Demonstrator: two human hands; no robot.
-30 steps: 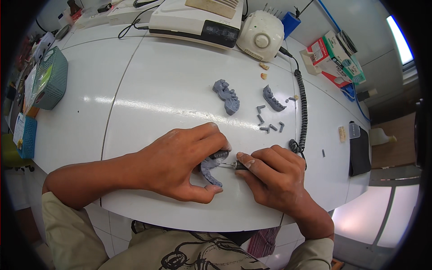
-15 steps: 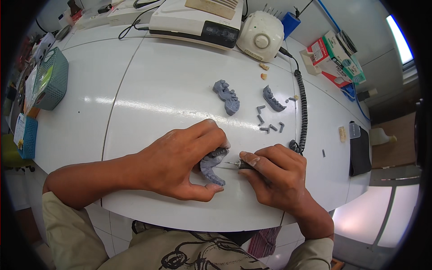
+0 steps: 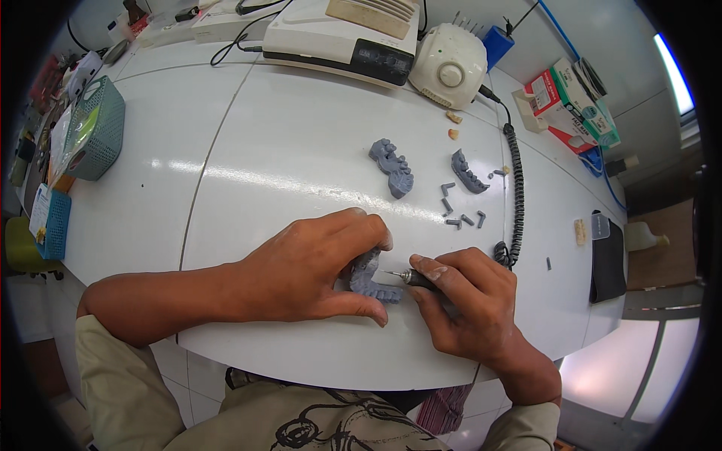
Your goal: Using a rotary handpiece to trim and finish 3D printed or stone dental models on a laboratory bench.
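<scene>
Gray dental model (image 3: 366, 281) rests in our left hand (image 3: 323, 259), whose fingers bend around its far end while the thumb stretches along its near end. Our right hand (image 3: 477, 304) grips a dark handpiece (image 3: 419, 279); its thin tip points toward the model's inner curve, though we cannot tell whether they touch. Beyond our knuckles lie small gray pegs (image 3: 481, 219) and two more gray models (image 3: 392, 169). A coiled black cord (image 3: 517, 195) bounds us on the right. Leftward, broad white tabletop (image 3: 158, 225) gives us room, its curved near edge passing under both forearms.
</scene>
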